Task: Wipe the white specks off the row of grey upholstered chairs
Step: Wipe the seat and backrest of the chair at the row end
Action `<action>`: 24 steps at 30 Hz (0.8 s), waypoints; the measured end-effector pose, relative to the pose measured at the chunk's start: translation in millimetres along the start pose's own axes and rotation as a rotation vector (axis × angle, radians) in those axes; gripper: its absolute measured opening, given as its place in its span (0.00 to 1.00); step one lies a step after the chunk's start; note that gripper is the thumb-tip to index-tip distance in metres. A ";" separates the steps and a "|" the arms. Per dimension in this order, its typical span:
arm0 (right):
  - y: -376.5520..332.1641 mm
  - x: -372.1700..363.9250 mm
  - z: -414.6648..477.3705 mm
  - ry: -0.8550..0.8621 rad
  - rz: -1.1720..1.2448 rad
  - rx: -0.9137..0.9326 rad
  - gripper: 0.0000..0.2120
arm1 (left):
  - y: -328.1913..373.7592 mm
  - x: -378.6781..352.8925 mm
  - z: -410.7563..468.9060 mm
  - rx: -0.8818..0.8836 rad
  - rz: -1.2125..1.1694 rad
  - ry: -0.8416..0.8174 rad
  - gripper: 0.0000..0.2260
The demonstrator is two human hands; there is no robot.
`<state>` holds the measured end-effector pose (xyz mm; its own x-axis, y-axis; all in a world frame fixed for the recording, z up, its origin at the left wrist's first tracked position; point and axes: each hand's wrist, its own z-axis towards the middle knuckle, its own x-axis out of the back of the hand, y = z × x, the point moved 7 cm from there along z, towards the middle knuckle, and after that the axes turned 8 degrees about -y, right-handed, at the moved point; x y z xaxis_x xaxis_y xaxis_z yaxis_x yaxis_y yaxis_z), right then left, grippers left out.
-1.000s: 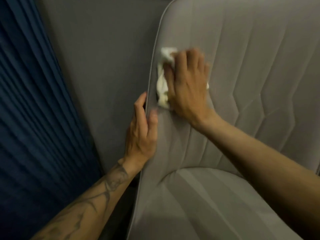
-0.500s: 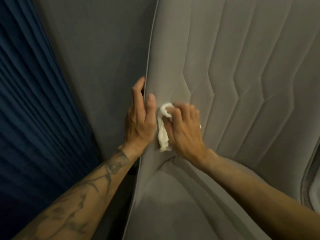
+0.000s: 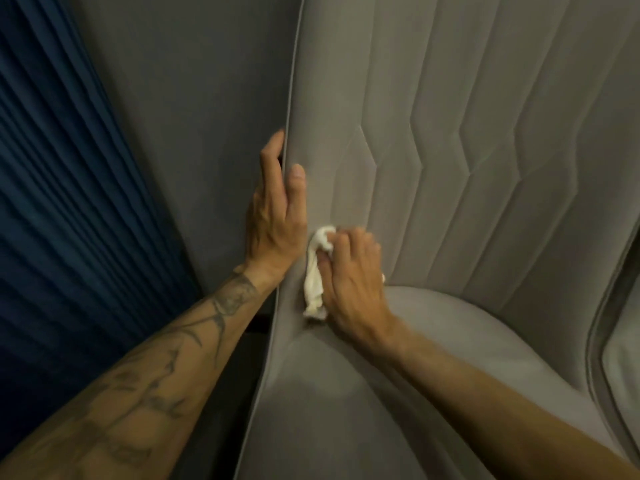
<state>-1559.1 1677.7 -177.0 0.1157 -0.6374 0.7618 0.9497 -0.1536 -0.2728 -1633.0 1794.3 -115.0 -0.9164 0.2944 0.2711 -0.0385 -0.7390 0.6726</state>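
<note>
A grey upholstered chair (image 3: 467,150) with zigzag stitched channels fills the right of the head view; its seat cushion (image 3: 346,410) lies below. My right hand (image 3: 353,282) presses a crumpled white cloth (image 3: 315,282) against the lower left of the backrest, just above the seat crease. My left hand (image 3: 277,209) grips the backrest's left edge, fingers behind it and thumb on the front. No white specks can be made out on the fabric.
A grey wall (image 3: 190,133) stands behind the chair on the left. A pleated dark blue curtain (image 3: 62,202) hangs at the far left. Part of a neighbouring grey chair (image 3: 623,358) shows at the right edge.
My right hand has slid the cloth down the backrest's left side from its upper part to just above the seat. My left hand keeps its hold on the edge.
</note>
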 end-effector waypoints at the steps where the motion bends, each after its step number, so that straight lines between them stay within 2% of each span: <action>1: -0.9 -8.3 -14.9 -0.086 -0.029 0.009 0.08 | -0.4 -0.2 -1.5 0.027 0.007 -0.008 0.19; 4: 1.2 -28.5 -54.7 -0.347 -0.131 0.054 0.10 | -0.6 0.0 -16.5 0.142 0.059 -0.058 0.22; 6: 9.1 -32.8 -60.2 -0.435 -0.146 -0.037 0.10 | -5.1 0.0 -37.3 0.248 0.067 -0.150 0.25; 10: 3.8 -36.5 -57.1 -0.467 -0.158 -0.249 0.08 | -20.5 11.8 -103.5 0.378 0.108 -0.348 0.24; 11: -4.6 -37.2 -63.3 -0.473 -0.149 -0.221 0.08 | -26.1 15.6 -124.9 0.417 0.154 -0.396 0.24; 14: -37.1 -33.3 -94.5 -0.531 -0.066 0.031 0.09 | -39.5 27.4 -185.3 0.557 0.199 -0.511 0.23; 16: -35.0 -31.0 -94.0 -0.591 -0.017 0.097 0.10 | -40.9 33.4 -208.2 0.630 0.146 -0.517 0.22; 17: -27.3 -31.6 -85.7 -0.603 -0.026 0.064 0.11 | -39.9 36.2 -213.8 0.654 0.132 -0.504 0.22; 21: 5.5 -32.7 -63.6 -0.553 -0.150 -0.206 0.13 | -31.8 39.1 -221.6 0.678 0.151 -0.505 0.22; 24: -20.7 -35.2 -87.3 -0.548 -0.136 -0.120 0.12 | -29.6 41.5 -229.2 0.714 0.128 -0.500 0.21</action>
<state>-1608.2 1637.4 -249.5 0.1590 -0.1268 0.9791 0.9308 -0.3113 -0.1915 -1761.2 1689.6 -281.5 -0.6088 0.5895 0.5309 0.4642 -0.2780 0.8410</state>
